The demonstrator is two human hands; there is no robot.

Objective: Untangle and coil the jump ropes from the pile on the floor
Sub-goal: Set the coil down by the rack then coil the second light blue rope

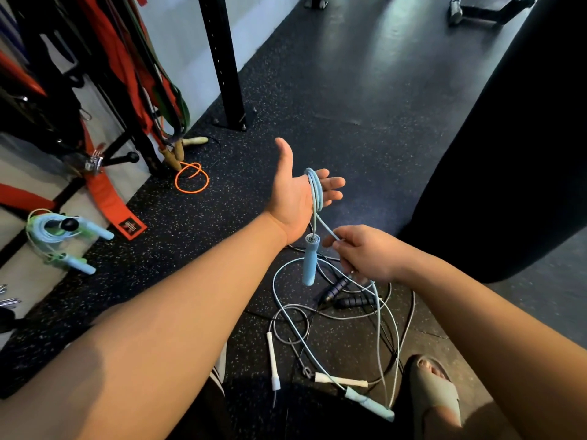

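Observation:
My left hand (pixel 297 198) is held out palm up with straight fingers. A light blue jump rope (pixel 317 193) is looped a few times around its fingers, and one blue handle (pixel 309 262) hangs below the palm. My right hand (pixel 365 254) pinches the same blue rope just below the left hand. The rope runs down to the pile (pixel 343 319) on the floor, where it crosses a grey rope with white handles (pixel 273 360), a black rope with dark handles (pixel 352 301) and the second blue handle (pixel 370 403).
Two coiled ropes with blue and green handles (pixel 63 239) lie at the left. An orange rope (pixel 192 177) with wooden handles sits by a rack of straps. A black post (pixel 225 65) stands behind, a punching bag (pixel 514 154) at right, my sandalled foot (pixel 435 395) below.

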